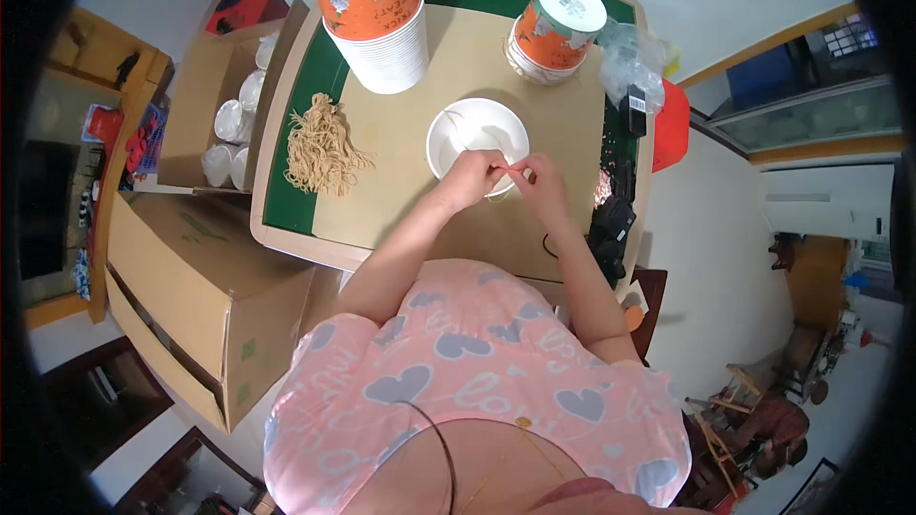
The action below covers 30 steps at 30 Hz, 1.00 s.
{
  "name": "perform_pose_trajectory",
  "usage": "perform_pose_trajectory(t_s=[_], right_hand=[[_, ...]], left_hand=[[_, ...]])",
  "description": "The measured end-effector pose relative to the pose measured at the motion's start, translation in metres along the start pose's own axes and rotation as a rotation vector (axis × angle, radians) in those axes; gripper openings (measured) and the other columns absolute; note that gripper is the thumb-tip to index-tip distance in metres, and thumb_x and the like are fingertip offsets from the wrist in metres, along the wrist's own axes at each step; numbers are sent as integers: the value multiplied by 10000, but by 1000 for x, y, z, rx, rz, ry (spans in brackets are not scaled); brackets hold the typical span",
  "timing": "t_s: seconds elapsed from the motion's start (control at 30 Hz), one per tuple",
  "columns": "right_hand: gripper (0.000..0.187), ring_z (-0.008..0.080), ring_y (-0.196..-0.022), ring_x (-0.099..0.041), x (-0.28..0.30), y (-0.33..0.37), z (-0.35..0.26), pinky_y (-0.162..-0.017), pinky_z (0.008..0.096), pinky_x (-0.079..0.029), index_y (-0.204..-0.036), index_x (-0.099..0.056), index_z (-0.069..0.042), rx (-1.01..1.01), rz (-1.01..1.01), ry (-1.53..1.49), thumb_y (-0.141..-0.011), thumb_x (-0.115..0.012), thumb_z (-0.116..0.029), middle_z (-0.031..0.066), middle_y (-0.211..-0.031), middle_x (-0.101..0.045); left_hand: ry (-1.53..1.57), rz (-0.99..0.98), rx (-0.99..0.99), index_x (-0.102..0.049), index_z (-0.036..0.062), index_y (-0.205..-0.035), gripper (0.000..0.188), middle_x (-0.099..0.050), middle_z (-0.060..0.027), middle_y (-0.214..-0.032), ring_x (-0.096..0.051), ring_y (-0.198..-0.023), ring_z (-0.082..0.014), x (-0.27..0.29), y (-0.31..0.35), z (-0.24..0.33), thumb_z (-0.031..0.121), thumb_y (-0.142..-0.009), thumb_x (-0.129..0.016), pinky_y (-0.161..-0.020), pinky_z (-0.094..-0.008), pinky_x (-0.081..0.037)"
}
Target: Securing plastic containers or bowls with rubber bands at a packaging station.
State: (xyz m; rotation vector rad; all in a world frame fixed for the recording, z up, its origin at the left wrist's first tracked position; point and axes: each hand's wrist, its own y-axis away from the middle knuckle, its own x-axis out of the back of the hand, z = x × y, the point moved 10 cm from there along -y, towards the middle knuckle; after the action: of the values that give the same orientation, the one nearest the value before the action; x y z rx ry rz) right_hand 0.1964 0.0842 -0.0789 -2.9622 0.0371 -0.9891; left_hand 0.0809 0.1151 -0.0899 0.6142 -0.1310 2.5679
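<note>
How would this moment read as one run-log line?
left hand, right hand: fingertips together over white tub; grip: unclear; tan cord bundle: left of tub; tall tub stack, short tub stack: beyond

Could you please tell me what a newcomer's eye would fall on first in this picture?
Probably the tall stack of orange-topped tubs at the far left of the table, with a shorter stack at far right. Next, perhaps, the open white tub near the middle, where the left hand and right hand have their fingers close together over its near side. A tangled heap of tan cord stands out at left.
</note>
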Motion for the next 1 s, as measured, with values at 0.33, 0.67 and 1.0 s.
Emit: perform_pose_trajectory(t_s=[0.33,0.67,1.0], right_hand=[[137,108,-520,-499,-12,-12,10,-514,269,-420,-816,-631,-37,-46,-129,-103,-757,-687,-147,25,-696,-627],[111,60,-524,-466,-14,-12,30,-504,230,-397,-807,-614,-30,-99,-103,-193,-768,-670,-118,7,-676,-610],[59,22,-564,-433,-16,-1,38,-497,177,-331,-811,-618,-55,-235,16,-563,-813,-640,-109,-59,-657,-532]], left_hand=[[42,-13,-7,-650,28,-876,94,-651,-105,-747,-622,-682,-177,14,-15,5,79,-806,-615,-649,-290,-490],[-117,482,-102,-440,44,-1249,539,-545,-173,-1178,-524,-1089,-302,73,-13,25,153,-769,-659,-949,-373,-401],[54,65,58,-688,41,-863,192,-649,-147,-902,-624,-842,-275,-7,-8,-15,177,-729,-701,-773,-344,-484]])
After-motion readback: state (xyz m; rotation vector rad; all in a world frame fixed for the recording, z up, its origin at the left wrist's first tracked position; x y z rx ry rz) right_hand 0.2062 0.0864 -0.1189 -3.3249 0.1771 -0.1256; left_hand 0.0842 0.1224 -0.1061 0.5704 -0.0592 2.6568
